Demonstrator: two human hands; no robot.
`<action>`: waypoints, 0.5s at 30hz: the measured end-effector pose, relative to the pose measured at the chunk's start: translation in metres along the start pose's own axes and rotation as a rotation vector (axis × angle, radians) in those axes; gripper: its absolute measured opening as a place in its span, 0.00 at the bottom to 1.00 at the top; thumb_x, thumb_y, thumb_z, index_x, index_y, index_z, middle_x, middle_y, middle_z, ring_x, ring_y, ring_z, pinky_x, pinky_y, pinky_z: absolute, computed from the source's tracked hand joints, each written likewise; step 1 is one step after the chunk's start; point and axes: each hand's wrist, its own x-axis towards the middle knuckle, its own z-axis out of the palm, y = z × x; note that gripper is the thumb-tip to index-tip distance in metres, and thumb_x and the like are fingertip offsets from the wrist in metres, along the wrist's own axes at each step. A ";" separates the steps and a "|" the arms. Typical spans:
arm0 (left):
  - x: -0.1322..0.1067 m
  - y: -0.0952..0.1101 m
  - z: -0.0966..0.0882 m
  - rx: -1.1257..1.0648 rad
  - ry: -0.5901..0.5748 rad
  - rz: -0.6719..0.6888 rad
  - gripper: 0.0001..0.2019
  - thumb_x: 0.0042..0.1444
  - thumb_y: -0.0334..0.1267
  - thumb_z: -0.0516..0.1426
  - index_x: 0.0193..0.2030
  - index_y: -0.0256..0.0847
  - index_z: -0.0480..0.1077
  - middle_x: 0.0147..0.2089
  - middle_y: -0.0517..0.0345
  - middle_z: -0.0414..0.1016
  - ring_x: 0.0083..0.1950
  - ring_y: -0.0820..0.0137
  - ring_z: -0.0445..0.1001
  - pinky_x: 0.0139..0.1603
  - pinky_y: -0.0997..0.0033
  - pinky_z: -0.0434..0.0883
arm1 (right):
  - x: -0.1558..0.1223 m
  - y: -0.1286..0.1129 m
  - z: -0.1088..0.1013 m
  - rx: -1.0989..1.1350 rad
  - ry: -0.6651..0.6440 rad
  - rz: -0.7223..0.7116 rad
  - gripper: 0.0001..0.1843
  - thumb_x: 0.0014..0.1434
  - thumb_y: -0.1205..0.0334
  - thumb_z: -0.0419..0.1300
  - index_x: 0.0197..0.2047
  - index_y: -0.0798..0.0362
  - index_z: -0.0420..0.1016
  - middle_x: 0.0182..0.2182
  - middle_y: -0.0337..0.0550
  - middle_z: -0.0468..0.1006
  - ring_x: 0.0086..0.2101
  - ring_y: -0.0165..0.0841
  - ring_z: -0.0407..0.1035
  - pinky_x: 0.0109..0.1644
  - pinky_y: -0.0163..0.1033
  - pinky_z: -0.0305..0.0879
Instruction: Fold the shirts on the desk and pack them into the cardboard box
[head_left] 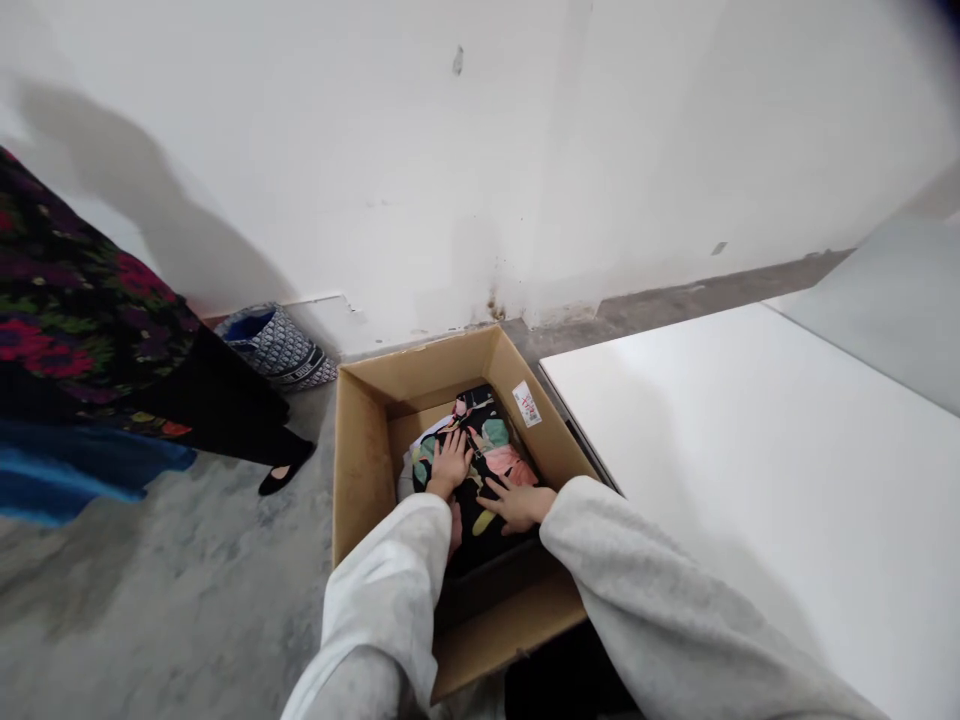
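Observation:
Inside an open cardboard box [364, 470] lies a folded black garment with a floral print [480, 515] in pink, green and yellow. My left hand [450, 462] rests flat on its left part, fingers spread. On its right part, nearer to me, my right hand [516, 502] lies with the fingers apart. Both palms face down on the cloth, and neither hand grips it. Some pale cloth [406, 475] shows under the garment's left edge. What lies deeper in the box is hidden.
A white table [765, 440] stands close to the box's right side. At the left is a person in a floral top [97, 290], beside a patterned blue-and-white bag [281, 350] on the concrete floor [217, 570]. A white wall [420, 160] rises behind the box.

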 end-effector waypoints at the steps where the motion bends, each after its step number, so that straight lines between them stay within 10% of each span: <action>1: -0.003 -0.004 0.004 -0.005 -0.005 -0.021 0.27 0.64 0.41 0.42 0.69 0.39 0.53 0.70 0.44 0.54 0.71 0.56 0.50 0.67 0.42 0.48 | 0.001 0.000 0.004 -0.029 -0.033 -0.003 0.48 0.49 0.61 0.67 0.70 0.45 0.49 0.69 0.57 0.39 0.66 0.57 0.35 0.61 0.68 0.47; 10: 0.002 0.015 -0.004 -0.039 0.031 -0.111 0.29 0.63 0.36 0.41 0.70 0.28 0.44 0.69 0.33 0.53 0.70 0.51 0.51 0.66 0.40 0.47 | -0.023 -0.015 -0.036 -0.047 -0.162 -0.044 0.39 0.57 0.61 0.60 0.69 0.46 0.52 0.69 0.60 0.42 0.61 0.55 0.54 0.62 0.57 0.55; 15: 0.006 0.041 -0.004 -0.056 0.037 0.082 0.28 0.65 0.45 0.43 0.70 0.44 0.49 0.73 0.54 0.46 0.73 0.60 0.42 0.71 0.53 0.40 | -0.025 -0.019 -0.031 -0.072 -0.306 0.034 0.49 0.49 0.60 0.66 0.70 0.43 0.48 0.69 0.57 0.35 0.62 0.58 0.51 0.61 0.59 0.55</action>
